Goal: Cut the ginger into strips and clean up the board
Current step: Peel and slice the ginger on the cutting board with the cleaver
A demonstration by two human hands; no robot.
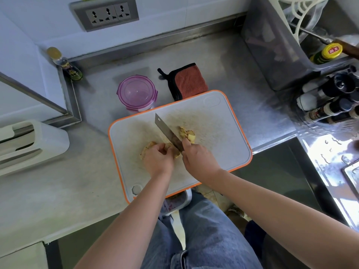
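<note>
Head view, cutting stage. The left hand [158, 158] pins the ginger [147, 146] to the board [213, 115], its fingers [168, 152] curled over the root and clamped on it. The tips appear tucked back, probably so that the knuckles, not the tips, face the blade. The right hand [198, 158] grips the knife [166, 129] with the fingers closed round the handle and the forefinger laid forward towards the blade, a hold that steadies a broad blade. The blade runs diagonally away from the person, its near end down at the cut face of the root. On its far side, touching or just beside it, lies a small heap of slices [187, 133]. These look like flat pieces, not strips, so the task appears to be in its early half, with the clean-up not yet begun.

The board is white with an orange rim, marked with juice or wear around the work. It lies askew on a grey steel bench [223, 59] and overhangs the near edge. Just beyond the board are a folded cloth [191, 80], within reach for wiping, and a purple-lidded tub [137, 92]. A socket strip [105, 14] is set in the tiled wall, and a rack of bottles [330, 101] stands at the right.
</note>
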